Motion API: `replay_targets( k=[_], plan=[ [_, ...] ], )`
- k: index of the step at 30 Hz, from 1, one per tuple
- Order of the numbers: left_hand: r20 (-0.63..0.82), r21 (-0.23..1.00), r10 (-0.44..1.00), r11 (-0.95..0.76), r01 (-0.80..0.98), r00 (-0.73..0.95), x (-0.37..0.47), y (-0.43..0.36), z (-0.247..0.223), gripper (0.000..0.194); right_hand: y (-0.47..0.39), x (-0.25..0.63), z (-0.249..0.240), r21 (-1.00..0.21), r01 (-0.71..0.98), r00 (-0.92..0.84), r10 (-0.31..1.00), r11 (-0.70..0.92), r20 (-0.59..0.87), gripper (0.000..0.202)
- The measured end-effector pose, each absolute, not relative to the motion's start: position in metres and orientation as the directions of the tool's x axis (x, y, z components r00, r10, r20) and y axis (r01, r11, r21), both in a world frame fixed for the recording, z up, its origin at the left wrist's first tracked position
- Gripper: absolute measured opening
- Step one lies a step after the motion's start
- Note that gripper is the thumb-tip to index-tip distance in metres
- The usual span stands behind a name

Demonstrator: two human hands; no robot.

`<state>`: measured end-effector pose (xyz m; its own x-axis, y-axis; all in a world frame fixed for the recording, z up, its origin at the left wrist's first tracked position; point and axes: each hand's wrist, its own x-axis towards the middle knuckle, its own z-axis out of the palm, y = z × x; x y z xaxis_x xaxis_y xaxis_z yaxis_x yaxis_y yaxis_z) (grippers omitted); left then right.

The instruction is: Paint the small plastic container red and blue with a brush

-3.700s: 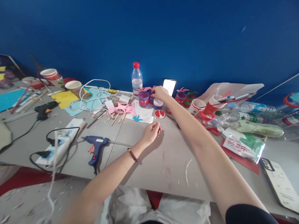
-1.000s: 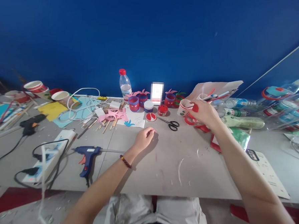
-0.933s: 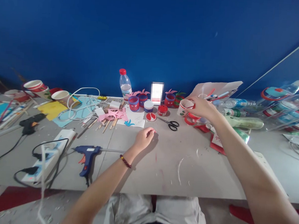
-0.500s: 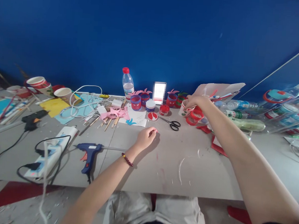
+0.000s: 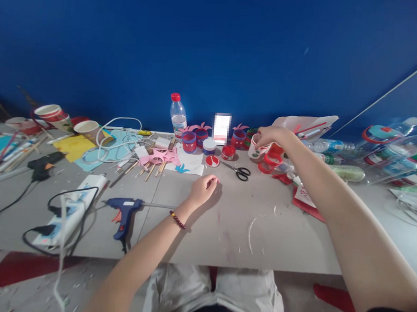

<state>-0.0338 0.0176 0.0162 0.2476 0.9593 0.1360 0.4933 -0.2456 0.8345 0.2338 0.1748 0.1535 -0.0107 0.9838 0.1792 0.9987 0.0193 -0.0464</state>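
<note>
My left hand (image 5: 204, 189) rests on the grey table with its fingers curled together; what they hold, if anything, is too small to name. Farther back on the right, my right hand (image 5: 268, 135) reaches over a white patterned paper cup (image 5: 255, 152), its fingers dipping into the cup's mouth. Whether they grip anything inside is hidden. Red rings (image 5: 271, 160) stand just right of the cup. Black-handled scissors (image 5: 241, 172) lie in front of it, near an open red jar (image 5: 228, 152) and its lid (image 5: 213, 161).
A blue glue gun (image 5: 124, 212) and white power strip (image 5: 73, 214) lie at the left front. Decorated rings (image 5: 189, 142) and a red-capped bottle (image 5: 178, 117) stand at the back. Plastic bottles (image 5: 386, 156) pile up at the right. Pink paper (image 5: 159, 156) covers sticks left of centre.
My right hand has shifted slightly left and its fingers reach deeper into the paper cup. My left hand has barely moved. The view has shifted slightly.
</note>
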Motion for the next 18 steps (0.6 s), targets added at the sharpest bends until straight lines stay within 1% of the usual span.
replay_targets(
  k=[2,3,5,6,8,10,12,14,18],
  plan=[
    [0.143,0.843,0.96,-0.247,0.479,0.242,-0.034,0.018,0.016,0.028,0.17,0.226,0.166,0.002,1.0,0.009,1.0,-0.009,-0.012,0.047],
    [0.147,0.847,0.959,-0.248,0.47,0.24,-0.034,0.018,0.016,0.029,0.166,0.22,0.171,0.024,1.0,0.015,0.997,-0.013,-0.074,0.052],
    [0.154,0.855,0.959,-0.251,0.454,0.239,-0.034,0.017,0.016,0.029,0.154,0.206,0.179,0.06,0.998,0.006,0.99,0.003,-0.139,0.059],
    [0.156,0.859,0.959,-0.25,0.448,0.235,-0.034,0.017,0.017,0.029,0.146,0.198,0.182,0.109,0.994,-0.007,0.985,0.026,-0.175,0.061],
    [0.158,0.87,0.965,-0.235,0.432,0.208,-0.034,0.016,0.018,0.026,0.127,0.18,0.184,0.145,0.985,-0.059,0.973,0.093,-0.223,0.06],
    [0.165,0.887,0.973,-0.218,0.407,0.162,-0.034,0.016,0.018,0.022,0.108,0.163,0.183,0.163,0.973,-0.117,0.958,0.163,-0.261,0.055],
    [0.18,0.902,0.977,-0.211,0.376,0.117,-0.034,0.017,0.018,0.019,0.092,0.149,0.181,0.151,0.96,-0.182,0.936,0.235,-0.302,0.051],
    [0.194,0.914,0.977,-0.213,0.346,0.089,-0.034,0.019,0.015,0.022,0.079,0.138,0.178,0.121,0.948,-0.24,0.912,0.294,-0.333,0.05],
    [0.241,0.935,0.966,-0.256,0.246,0.088,-0.033,0.022,0.008,0.041,0.063,0.126,0.172,0.053,0.921,-0.341,0.866,0.386,-0.366,0.049]
  ],
)
